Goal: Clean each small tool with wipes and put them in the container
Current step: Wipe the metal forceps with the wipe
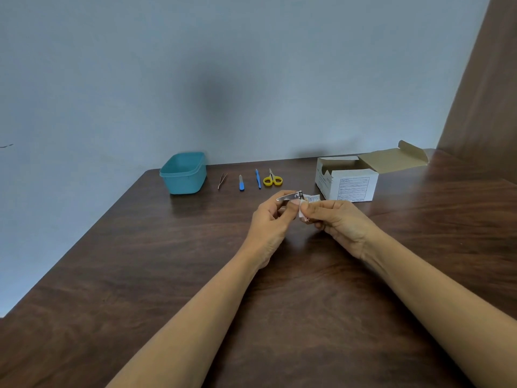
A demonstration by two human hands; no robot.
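1 tool in progress: left hand (272, 219) pinches nail clipper (289, 196), right hand (335, 219) pinches wipe (302, 212) against its head; best rub every face, grip steady.

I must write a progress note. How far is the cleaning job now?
Done: nothing that shows; no tool is visible in the teal container. In hand: the left hand holds the nail clipper, the right hand pinches a wipe against it. Left: tweezers, nail file, blue tool and yellow scissors lie on the table.
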